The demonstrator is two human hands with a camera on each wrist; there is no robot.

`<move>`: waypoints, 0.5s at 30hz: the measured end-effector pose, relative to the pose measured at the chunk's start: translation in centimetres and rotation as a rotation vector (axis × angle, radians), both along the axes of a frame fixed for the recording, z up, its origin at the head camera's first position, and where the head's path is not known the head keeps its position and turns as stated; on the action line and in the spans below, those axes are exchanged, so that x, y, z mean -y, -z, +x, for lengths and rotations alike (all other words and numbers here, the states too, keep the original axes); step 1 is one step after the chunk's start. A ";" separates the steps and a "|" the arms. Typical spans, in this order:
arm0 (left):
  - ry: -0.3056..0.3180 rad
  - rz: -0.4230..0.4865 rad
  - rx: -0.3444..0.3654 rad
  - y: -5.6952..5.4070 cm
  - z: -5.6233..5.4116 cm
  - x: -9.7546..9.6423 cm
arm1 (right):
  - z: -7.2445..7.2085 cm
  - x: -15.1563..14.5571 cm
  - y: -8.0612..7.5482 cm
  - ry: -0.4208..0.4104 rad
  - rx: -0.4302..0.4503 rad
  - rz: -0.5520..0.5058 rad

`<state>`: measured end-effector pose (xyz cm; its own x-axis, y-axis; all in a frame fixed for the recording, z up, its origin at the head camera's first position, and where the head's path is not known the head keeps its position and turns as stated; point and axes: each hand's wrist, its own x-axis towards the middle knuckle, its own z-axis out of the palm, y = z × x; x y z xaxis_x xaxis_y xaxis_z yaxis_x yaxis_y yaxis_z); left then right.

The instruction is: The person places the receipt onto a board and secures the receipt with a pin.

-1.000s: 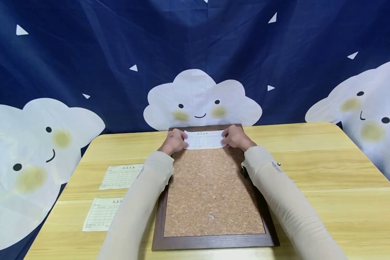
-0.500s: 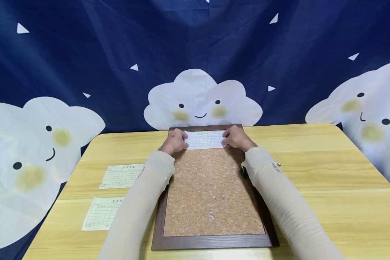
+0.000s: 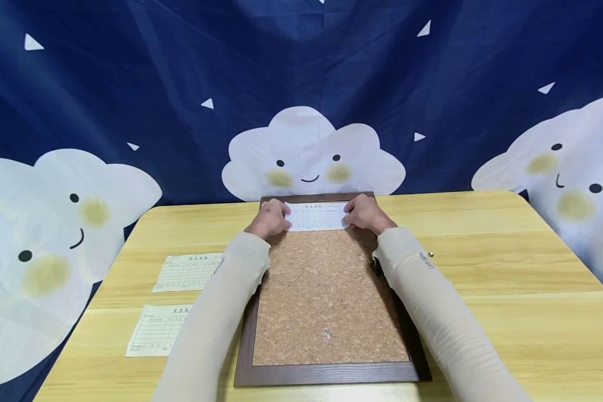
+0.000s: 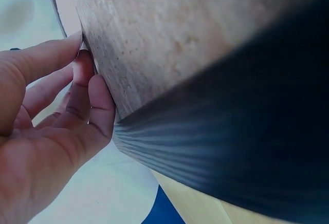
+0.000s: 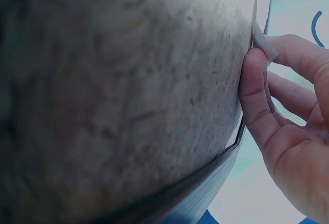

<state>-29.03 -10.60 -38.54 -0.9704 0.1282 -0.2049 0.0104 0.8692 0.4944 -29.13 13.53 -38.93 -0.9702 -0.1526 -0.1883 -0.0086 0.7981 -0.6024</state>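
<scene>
A small white printed form slip (image 3: 315, 216) lies along the far end of a framed cork board (image 3: 329, 296). My left hand (image 3: 271, 218) pinches the slip's left edge between thumb and fingers. On the opposite side, my right hand (image 3: 365, 213) pinches the right edge. In the right wrist view, a corner of the paper slip (image 5: 265, 44) curls up between the thumb and fingers. The left wrist view shows the left hand (image 4: 56, 100) with fingertips right at the cork surface near the dark frame (image 4: 205, 131).
Two pale green form slips, an upper one (image 3: 183, 273) and a lower one (image 3: 153, 332), lie on the wooden table (image 3: 522, 240) left of the board, partly behind the left sleeve. A small shiny metal piece (image 3: 430, 254) sits beside the right sleeve. A dark cloud-print cloth (image 3: 301, 56) hangs behind.
The slip's lower edge looks slightly flatter than a second ago. Both hands keep their grip on its ends and have hardly moved.
</scene>
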 end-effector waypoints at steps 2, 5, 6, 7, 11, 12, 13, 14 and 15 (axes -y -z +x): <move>0.007 0.002 0.009 0.0 0.0 0.0 | 0.0 0.0 0.0 -0.001 0.001 -0.003; 0.025 -0.002 0.004 -0.1 0.1 0.2 | 0.0 0.0 0.0 -0.001 0.006 -0.007; 0.030 -0.004 -0.001 -0.1 0.1 0.2 | 0.0 0.0 0.0 -0.002 0.010 -0.007; 0.036 -0.005 -0.005 -0.1 0.1 0.2 | -0.1 0.0 0.0 -0.002 0.014 -0.009; 0.054 -0.014 -0.015 -0.2 0.1 0.3 | -0.3 -0.1 0.1 0.002 0.037 -0.020; 0.056 -0.015 -0.012 -0.2 0.1 0.3 | -0.3 -0.1 0.1 0.005 0.041 -0.021; 0.056 -0.016 -0.008 -0.2 0.0 0.3 | -0.3 -0.1 0.1 0.009 0.045 -0.024; 0.055 -0.018 -0.003 -0.2 0.0 0.3 | -0.3 -0.1 0.1 0.010 0.047 -0.021; 0.053 -0.020 0.002 -0.1 0.0 0.3 | -0.3 -0.1 0.1 0.010 0.044 -0.017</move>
<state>-29.05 -10.92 -38.41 -0.9618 0.1755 -0.2102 0.0557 0.8770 0.4773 -29.45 13.59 -39.02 -0.9624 -0.1468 -0.2285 0.0261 0.7875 -0.6158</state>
